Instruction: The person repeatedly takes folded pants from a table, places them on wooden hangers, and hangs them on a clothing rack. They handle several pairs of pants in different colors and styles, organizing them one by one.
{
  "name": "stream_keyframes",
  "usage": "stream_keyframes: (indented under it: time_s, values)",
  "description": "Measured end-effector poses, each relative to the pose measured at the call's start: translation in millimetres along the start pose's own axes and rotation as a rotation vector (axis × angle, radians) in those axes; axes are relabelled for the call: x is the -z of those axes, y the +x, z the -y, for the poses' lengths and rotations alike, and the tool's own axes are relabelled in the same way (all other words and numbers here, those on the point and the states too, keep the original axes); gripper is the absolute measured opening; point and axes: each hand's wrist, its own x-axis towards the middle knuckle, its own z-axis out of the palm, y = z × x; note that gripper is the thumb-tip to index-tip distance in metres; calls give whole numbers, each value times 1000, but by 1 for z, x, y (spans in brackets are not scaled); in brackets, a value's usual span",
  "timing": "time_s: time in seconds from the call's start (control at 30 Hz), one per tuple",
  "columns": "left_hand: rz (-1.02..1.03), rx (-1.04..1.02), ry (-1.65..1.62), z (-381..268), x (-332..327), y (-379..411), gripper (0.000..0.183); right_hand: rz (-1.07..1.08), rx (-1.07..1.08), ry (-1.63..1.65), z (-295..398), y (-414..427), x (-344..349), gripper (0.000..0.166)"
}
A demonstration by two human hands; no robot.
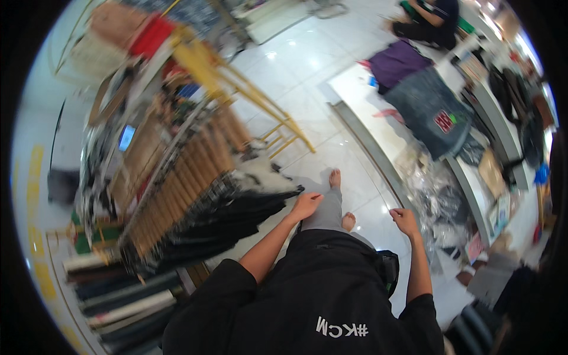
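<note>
My left hand (307, 205) is in front of my grey trouser leg (323, 213), its fingers loosely curled and nothing visible in them. Close to its left hang dark garments (230, 217), below a row of brown hangers (186, 182) on a metal rack. On the other side, my right hand (404, 222) is half curled into a loose fist, with no object showing. It hovers beside the low white bench (361, 100), near some clear plastic bags (437, 199). My bare feet (336, 178) are apart on the white tiled floor (306, 71), one ahead of the other.
A yellow stepladder (266, 102) stands beyond the rack. A lit phone (127, 138) rests among cardboard above the hangers. Dark blue fabric (428, 106) and purple fabric (399, 60) lie on the bench. Another person (428, 22) sits on the floor at the far right. Fabric rolls (128, 301) fill the lower left.
</note>
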Motion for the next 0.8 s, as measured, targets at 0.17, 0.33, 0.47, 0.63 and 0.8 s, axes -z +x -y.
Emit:
stream_keyframes:
  time_s: [0.17, 0.33, 0.47, 0.63, 0.8]
  values:
    - [-198, 17, -219, -28, 59, -93, 43, 40, 179, 20, 103, -2, -29, 35]
    - [-244, 26, -333, -17, 101, -145, 39, 43, 442, 88, 266, -21, -79, 25]
    - [-219, -41, -280, -7, 138, -176, 32, -61, 712, 113, 393, -52, -114, 18]
    - [-202, -214, -274, 41, 183, -211, 25, -161, 943, 119, 512, -66, -173, 20]
    - [-114, -252, -291, 87, 222, -233, 23, -217, 873, -70, 553, -29, -237, 28]
